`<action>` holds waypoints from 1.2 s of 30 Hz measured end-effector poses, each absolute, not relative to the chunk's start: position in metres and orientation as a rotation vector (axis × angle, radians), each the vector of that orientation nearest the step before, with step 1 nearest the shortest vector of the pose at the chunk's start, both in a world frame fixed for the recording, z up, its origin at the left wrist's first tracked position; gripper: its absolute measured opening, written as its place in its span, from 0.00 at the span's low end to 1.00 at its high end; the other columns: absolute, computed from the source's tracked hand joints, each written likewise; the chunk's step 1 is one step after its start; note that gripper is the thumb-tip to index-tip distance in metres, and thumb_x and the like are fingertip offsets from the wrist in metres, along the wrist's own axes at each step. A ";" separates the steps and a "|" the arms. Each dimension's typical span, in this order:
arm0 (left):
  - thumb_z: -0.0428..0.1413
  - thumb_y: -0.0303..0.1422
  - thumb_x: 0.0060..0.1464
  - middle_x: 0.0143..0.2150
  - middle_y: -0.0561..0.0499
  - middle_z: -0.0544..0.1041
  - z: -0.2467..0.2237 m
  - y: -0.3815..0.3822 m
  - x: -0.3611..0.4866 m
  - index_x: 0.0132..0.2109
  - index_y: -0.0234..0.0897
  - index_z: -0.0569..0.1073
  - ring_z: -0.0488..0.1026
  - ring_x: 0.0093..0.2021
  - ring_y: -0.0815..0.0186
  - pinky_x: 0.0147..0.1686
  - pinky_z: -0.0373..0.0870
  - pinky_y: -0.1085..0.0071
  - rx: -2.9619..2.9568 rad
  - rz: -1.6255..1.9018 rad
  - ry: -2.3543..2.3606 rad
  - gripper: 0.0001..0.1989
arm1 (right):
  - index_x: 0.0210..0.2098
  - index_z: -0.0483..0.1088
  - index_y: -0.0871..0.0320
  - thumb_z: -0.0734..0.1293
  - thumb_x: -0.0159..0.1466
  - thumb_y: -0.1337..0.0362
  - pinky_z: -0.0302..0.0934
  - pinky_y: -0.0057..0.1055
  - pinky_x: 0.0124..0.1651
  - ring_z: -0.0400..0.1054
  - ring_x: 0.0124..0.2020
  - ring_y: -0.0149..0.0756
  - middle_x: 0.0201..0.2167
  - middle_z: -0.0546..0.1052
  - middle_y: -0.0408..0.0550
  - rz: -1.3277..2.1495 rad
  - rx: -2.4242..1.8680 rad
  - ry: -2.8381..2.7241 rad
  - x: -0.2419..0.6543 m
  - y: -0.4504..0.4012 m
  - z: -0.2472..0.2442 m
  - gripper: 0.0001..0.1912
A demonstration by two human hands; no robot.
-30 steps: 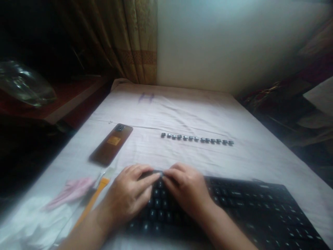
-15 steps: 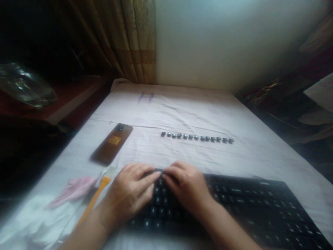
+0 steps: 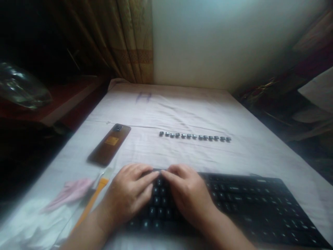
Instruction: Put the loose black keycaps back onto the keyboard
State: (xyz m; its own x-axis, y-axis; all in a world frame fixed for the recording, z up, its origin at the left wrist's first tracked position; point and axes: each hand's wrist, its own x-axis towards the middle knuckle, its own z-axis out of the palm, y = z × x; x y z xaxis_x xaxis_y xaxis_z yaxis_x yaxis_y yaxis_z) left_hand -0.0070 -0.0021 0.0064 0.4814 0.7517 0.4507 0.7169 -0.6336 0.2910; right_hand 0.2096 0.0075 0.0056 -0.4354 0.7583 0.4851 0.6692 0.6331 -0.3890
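Observation:
A black computer keyboard (image 3: 260, 210) lies along the near side of the cloth-covered surface. My left hand (image 3: 131, 189) is closed at its far edge, towards the left end, index finger stretched along the top row and the other fingers curled. Right beside it my right hand (image 3: 188, 192) is closed on the same edge, its fingertips almost meeting the left ones. Whether a small key sits between the fingertips cannot be seen. Beyond the keyboard stands a row of several small dark keycaps (image 3: 194, 136). A dark patch without visible keys shows in the keyboard's right half.
A brown phone (image 3: 110, 144) lies face down at the left. Nearer are an orange-handled brush (image 3: 92, 199), a pink cloth (image 3: 70, 192) and a crumpled white cloth (image 3: 31, 225). The white sheet (image 3: 197, 107) reaches back to a wall and a curtain (image 3: 130, 41).
The view has shifted slightly. My right hand's index finger now lies straighter, pointing at the left fingertips. Both hands stay at the same spot on the keyboard.

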 end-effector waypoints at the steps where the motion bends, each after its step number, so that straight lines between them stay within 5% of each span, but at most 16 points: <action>1: 0.52 0.29 0.60 0.48 0.46 0.78 0.006 -0.002 -0.007 0.53 0.41 0.77 0.75 0.47 0.58 0.49 0.72 0.59 2.649 0.855 1.314 0.16 | 0.46 0.76 0.58 0.59 0.66 0.74 0.65 0.33 0.37 0.70 0.34 0.38 0.36 0.77 0.52 0.189 -1.107 -2.223 0.210 0.008 0.006 0.17; 25: 0.52 0.29 0.60 0.48 0.46 0.79 0.002 -0.003 -0.008 0.51 0.42 0.77 0.75 0.47 0.57 0.48 0.72 0.58 2.659 0.851 1.331 0.15 | 0.43 0.77 0.57 0.58 0.65 0.73 0.62 0.36 0.36 0.68 0.33 0.39 0.34 0.76 0.51 0.301 -1.126 -2.259 0.210 0.007 0.007 0.17; 36: 0.51 0.28 0.60 0.46 0.47 0.80 0.004 0.000 -0.007 0.51 0.40 0.75 0.77 0.45 0.60 0.46 0.74 0.63 2.566 0.965 1.325 0.14 | 0.40 0.78 0.55 0.60 0.63 0.75 0.68 0.27 0.43 0.74 0.38 0.32 0.36 0.79 0.47 0.821 -1.070 -1.961 0.227 0.023 0.017 0.17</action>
